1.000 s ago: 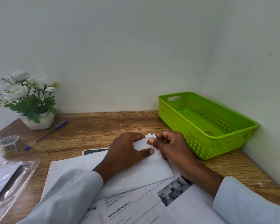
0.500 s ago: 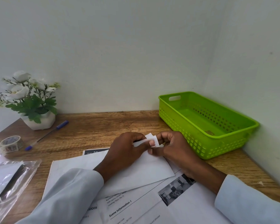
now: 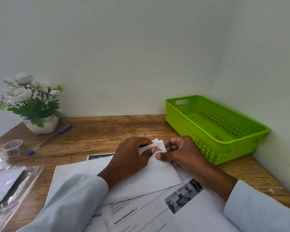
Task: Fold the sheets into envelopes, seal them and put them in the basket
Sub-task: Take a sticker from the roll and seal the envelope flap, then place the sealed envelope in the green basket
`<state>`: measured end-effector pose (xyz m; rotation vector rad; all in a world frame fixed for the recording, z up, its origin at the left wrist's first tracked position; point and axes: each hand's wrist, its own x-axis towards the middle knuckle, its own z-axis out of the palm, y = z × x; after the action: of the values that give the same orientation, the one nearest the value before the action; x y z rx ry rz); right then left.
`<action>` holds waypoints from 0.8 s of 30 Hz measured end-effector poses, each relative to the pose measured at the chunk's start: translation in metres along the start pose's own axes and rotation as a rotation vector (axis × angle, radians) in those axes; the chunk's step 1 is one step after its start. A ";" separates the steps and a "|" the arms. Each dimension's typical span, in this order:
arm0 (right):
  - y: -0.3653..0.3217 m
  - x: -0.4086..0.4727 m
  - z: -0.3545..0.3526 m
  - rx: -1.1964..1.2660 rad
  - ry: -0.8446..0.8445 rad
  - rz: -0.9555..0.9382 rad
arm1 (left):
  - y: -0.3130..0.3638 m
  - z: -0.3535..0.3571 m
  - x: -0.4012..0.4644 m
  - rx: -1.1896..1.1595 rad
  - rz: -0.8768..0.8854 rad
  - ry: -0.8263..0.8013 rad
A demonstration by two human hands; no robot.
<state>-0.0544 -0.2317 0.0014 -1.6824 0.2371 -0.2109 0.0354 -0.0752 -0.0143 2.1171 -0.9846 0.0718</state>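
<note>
Both hands (image 3: 157, 156) curled, pinching a small sticker (image 3: 158, 149) over the envelope (image 3: 161, 174).

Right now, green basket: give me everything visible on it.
The green basket is a shallow rectangular tray of bright lime plastic, with perforated walls and a handle slot in its far end. It sits upright on the wooden table in the right back corner by the wall. No envelope is in it; only a small brownish spot shows on its floor. Neither hand touches it, though the right hand is close.
</note>
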 end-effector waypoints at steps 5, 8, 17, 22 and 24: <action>0.002 0.001 -0.001 -0.048 0.039 0.018 | 0.004 -0.005 -0.001 -0.055 -0.047 -0.031; -0.001 -0.004 -0.003 0.005 0.015 0.035 | 0.008 -0.013 0.002 -0.036 -0.086 -0.043; -0.032 -0.028 -0.007 0.071 -0.173 -0.031 | 0.057 -0.110 0.022 -0.160 -0.155 0.069; -0.058 -0.044 0.009 0.226 -0.182 -0.169 | 0.100 -0.138 0.037 -0.640 -0.259 0.182; -0.077 -0.046 0.006 0.249 -0.107 -0.242 | 0.113 -0.141 0.045 -0.826 -0.230 0.194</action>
<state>-0.0938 -0.2040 0.0769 -1.4668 -0.0720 -0.3162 0.0270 -0.0525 0.1705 1.4065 -0.5119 -0.2088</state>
